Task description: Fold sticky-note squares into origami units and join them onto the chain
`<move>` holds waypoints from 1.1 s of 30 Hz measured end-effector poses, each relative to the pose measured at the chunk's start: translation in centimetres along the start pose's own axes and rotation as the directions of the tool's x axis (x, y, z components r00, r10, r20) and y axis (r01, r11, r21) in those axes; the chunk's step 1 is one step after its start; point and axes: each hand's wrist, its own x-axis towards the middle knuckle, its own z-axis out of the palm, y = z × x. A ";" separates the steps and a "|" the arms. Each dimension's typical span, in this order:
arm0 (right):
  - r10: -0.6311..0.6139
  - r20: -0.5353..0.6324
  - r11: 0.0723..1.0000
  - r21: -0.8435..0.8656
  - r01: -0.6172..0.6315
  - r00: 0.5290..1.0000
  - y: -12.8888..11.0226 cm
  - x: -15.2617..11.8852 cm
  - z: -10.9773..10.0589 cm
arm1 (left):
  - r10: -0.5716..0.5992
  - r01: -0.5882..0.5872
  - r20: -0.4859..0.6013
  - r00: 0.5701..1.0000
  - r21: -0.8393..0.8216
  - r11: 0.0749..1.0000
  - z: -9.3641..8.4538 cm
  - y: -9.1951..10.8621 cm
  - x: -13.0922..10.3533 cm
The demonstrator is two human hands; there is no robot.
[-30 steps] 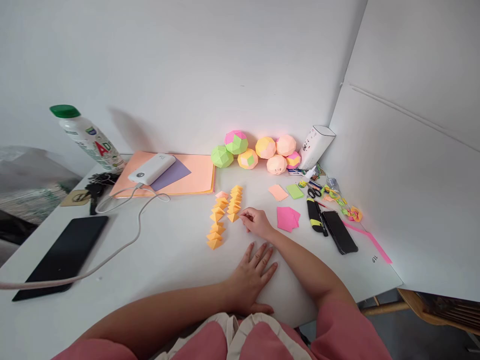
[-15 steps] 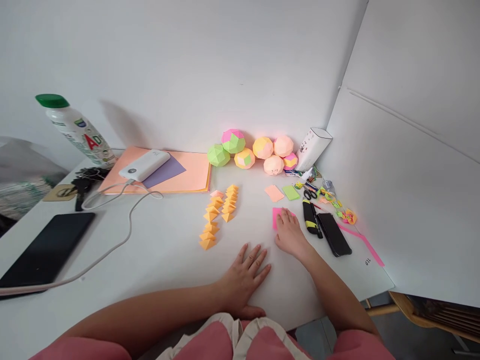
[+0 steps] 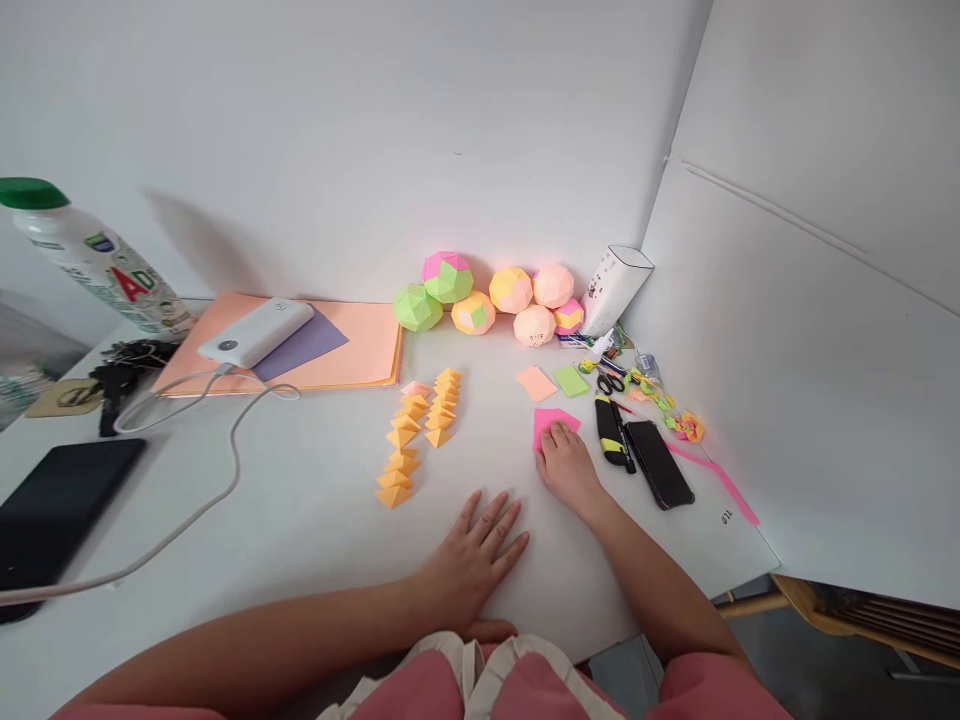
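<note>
Pink paper: right of center in the frame, a few overlapping sheets lying flat on the white table, lower part hidden under fingers.
Right hand: the nearer one, palm down on the paper's lower edge, fingers bent and close together; whether they pinch a sheet or only press on it, I cannot tell.
Left hand: lower center, palm down on the table, fingers spread wide, holding nothing.
Way from hands to paper: it reaches out just above and left of the right hand's knuckles; from the left hand it lies up and to the right, well apart.
Long axis: cannot be told, since the hand covers part and the sheets are fanned.
Beside the paper: peach paper and green paper just above it; a cutter near on the right, with a phone beyond.
Folded orange pieces: two columns left of the pink paper, apart from both hands.
Paper balls: a cluster by the wall, upper center.
</note>
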 end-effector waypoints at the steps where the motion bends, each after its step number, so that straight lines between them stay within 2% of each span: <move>1: -0.001 -0.013 1.000 -0.001 0.001 1.000 0.0 0.0 0.1 | 0.004 -0.004 -0.006 1.000 0.000 1.000 0.0 0.0 0.0; 33: -0.078 -0.132 0.993 -0.094 0.066 0.988 0.3 0.3 1.2 | 0.013 -0.013 -0.038 0.999 0.003 1.000 0.4 -0.2 0.0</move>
